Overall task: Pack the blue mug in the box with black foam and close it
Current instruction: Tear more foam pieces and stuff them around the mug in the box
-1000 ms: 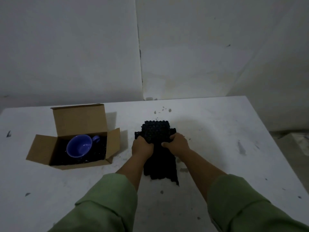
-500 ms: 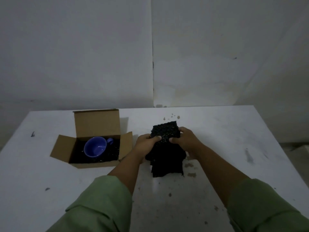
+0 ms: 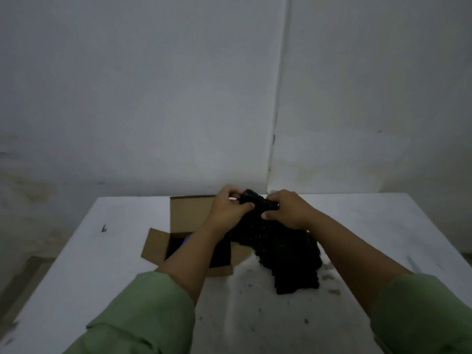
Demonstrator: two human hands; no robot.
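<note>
Both my hands hold a bumpy sheet of black foam (image 3: 283, 251) by its top edge, lifted off the table and hanging down to the right of the box. My left hand (image 3: 228, 209) pinches the left corner, my right hand (image 3: 287, 209) the right one. The open cardboard box (image 3: 189, 213) stands behind and under my left forearm, its back flap upright and its left flap spread out. Only a sliver of the blue mug (image 3: 188, 237) shows inside, beside my left arm; the rest is hidden.
The white table (image 3: 102, 264) carries dark specks and crumbs near the foam's lower end. Its back edge meets a pale wall with a vertical seam (image 3: 277, 123). The table's left edge drops off to the floor.
My hands have raised the foam off the table and carried it left, up to the box. The camera has swung left, so the box now sits mid-frame behind my left arm.
</note>
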